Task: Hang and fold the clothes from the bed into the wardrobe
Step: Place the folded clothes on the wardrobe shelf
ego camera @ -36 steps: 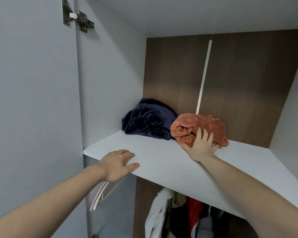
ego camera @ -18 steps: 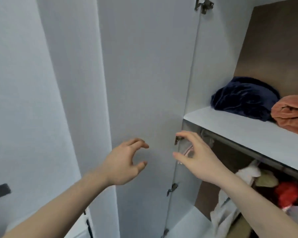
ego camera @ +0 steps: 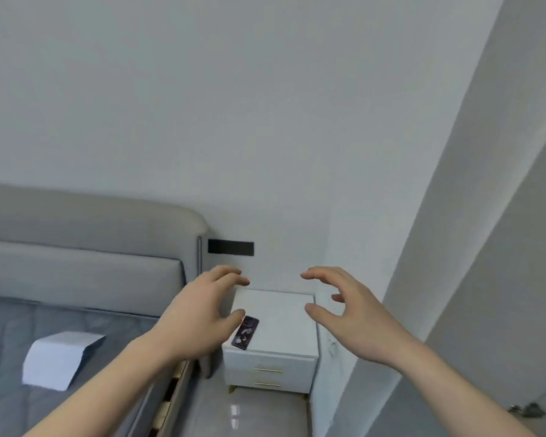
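Hands were both empty, left hand (ego camera: 199, 313) and right hand (ego camera: 350, 310) loosely curled out front, probably reaching toward the bed (ego camera: 85, 323) for the next piece.

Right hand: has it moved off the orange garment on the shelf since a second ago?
Yes. The right hand now hovers empty near the white nightstand; no shelf in view.

The bed (ego camera: 29, 326) mattress looks like quilted grey cloth, matt, and the headboard (ego camera: 85, 247) is padded grey fabric too. My folded white garment (ego camera: 59, 359) on it looks smooth and flat. The nightstand (ego camera: 284, 329) is smooth white, a bit satiny, with thin brass-looking metal handles (ego camera: 268, 370). The floor (ego camera: 249, 414) is glossy tile, reflecting light. The wall (ego camera: 234, 121) is plain matt paint.
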